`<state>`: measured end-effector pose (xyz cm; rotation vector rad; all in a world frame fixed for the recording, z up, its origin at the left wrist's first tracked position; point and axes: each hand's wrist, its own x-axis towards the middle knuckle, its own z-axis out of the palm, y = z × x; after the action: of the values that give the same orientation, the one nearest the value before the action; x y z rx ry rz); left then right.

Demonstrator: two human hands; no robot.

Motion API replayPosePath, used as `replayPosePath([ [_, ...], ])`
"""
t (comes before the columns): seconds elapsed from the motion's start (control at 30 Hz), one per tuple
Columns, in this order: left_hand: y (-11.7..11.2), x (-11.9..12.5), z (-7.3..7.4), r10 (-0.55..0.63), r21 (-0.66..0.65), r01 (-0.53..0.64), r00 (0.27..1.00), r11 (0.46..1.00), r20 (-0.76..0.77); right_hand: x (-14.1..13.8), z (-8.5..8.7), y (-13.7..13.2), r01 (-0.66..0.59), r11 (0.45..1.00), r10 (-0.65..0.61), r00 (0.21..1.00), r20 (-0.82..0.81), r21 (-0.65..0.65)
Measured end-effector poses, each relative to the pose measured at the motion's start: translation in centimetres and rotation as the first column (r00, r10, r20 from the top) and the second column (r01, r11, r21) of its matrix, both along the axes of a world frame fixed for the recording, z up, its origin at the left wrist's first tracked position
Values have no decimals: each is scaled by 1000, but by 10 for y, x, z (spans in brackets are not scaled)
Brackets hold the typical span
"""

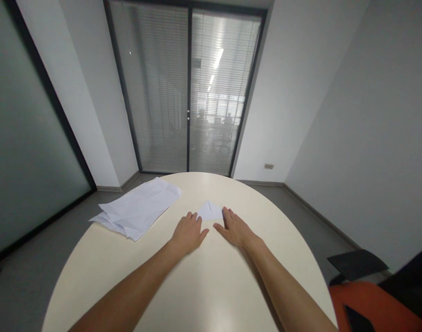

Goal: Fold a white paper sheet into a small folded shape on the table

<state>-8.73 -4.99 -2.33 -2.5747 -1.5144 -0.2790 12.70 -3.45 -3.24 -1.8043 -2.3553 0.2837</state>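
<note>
A small piece of folded white paper (210, 211) lies flat on the round cream table (211, 286), its outline coming to a point at the far side. A crease or slit runs down from that point. At its left corner rests my left hand (189, 233), palm down, with the thumb held apart from the fingers. My right hand (236, 228) touches the right corner in the same way, fingers stretched forward and thumb out to the left. Neither hand is closed around anything.
Several large crumpled white sheets (141, 205) are piled at the table's left edge, partly overhanging it. An orange and black chair (373, 299) stands close on the right. Beyond the table is a glass door (188, 87) with blinds.
</note>
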Motion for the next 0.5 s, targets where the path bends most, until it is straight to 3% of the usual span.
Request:
replayPosePath([
  [0.17, 0, 0, 0, -2, -10, 2, 1000, 1000, 7, -4, 7, -5, 35, 999, -35, 998, 43, 2],
  [0.37, 1, -1, -1, -3, -17, 4, 1000, 1000, 11, -10, 15, -13, 176, 984, -176, 975, 135, 13],
  [0.5, 1, -1, -1, -5, -35, 6, 1000, 999, 26, -11, 24, -16, 180, 982, -187, 970, 153, 59],
])
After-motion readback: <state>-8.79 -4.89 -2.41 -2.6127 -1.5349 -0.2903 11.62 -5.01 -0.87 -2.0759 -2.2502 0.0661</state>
